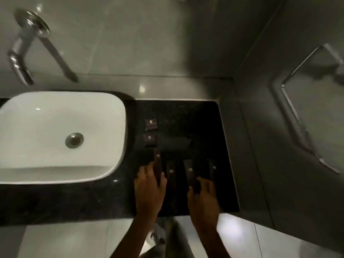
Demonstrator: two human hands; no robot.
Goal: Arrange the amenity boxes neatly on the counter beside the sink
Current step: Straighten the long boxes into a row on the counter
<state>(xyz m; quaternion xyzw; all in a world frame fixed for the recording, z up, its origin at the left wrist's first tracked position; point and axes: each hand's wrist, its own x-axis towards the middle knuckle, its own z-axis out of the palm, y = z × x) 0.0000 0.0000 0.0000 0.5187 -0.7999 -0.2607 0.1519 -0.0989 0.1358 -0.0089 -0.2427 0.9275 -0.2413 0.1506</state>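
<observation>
Several dark brown amenity boxes with small round logos lie on the black counter [195, 118] to the right of the white sink [55, 118]. Two small square boxes [151, 124] [149, 139] sit one behind the other near the sink. My left hand [149, 190] grips a long narrow box [158, 161] by its near end. Just right of it lies another long box [171, 172], untouched. My right hand [202, 194] holds the near end of a third long box [189, 170]. A fourth long box [213, 167] lies at the far right.
A chrome wall tap [20, 58] hangs above the sink's back left. A grey tiled wall [260, 146] borders the counter on the right and behind. A metal-framed fixture [307, 86] is mounted on the right wall. Light floor tiles [242, 239] show below the counter's front edge.
</observation>
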